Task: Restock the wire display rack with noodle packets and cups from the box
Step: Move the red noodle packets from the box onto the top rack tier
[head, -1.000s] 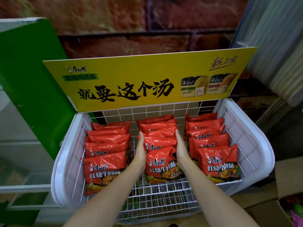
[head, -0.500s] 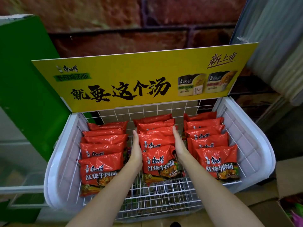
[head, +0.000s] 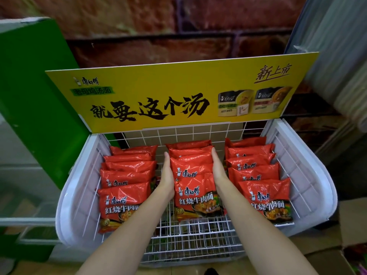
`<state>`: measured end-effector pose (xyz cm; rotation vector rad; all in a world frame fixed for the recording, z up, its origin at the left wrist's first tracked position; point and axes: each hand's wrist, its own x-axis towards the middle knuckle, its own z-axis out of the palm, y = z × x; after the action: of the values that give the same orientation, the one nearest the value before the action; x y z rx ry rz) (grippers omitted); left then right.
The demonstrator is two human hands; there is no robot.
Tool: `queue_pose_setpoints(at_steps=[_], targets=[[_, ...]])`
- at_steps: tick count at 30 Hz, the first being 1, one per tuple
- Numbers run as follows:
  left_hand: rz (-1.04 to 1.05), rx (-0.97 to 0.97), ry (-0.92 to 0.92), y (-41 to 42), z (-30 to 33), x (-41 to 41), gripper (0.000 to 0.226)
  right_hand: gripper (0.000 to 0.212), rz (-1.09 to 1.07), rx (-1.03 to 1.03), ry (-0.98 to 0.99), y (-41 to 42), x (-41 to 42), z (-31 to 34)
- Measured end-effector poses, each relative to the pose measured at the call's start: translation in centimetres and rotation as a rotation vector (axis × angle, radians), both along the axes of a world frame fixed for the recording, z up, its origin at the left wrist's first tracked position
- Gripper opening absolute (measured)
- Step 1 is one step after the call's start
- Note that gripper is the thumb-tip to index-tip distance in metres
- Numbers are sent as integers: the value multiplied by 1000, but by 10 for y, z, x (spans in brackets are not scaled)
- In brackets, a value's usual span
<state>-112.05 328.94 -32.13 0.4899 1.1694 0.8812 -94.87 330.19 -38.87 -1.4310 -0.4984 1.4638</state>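
A white wire display rack [head: 309, 175] holds three rows of overlapping red noodle packets. My left hand [head: 167, 175] lies flat with straight fingers against the left side of the middle row [head: 191, 171]. My right hand [head: 218, 169] presses the row's right side the same way. The left row [head: 127, 175] and the right row [head: 256, 171] lie untouched on either side. The front wire floor of the rack [head: 190, 241] is bare. No cups are in view.
A yellow sign board [head: 174, 96] stands at the back of the rack. A green panel [head: 33, 96] is to the left. A cardboard box [head: 349, 245] shows at the lower right edge. A brick-patterned wall is behind.
Both hands have slid further back along the sides of the middle row, squaring the packets. The view shifted slightly.
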Motion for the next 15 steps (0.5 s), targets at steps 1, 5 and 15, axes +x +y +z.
queue_pose_setpoints(at_steps=[1,5,15], targets=[[-4,15,20,-1,4,-1,76,113,9,0,26,2,5,-9],[22,63,44,-7,-4,-14,67,95,-33,-4,-12,-37,-5,41],[-51,-3,-4,-43,-23,-5,71,102,-37,17,-70,-71,-33,35]])
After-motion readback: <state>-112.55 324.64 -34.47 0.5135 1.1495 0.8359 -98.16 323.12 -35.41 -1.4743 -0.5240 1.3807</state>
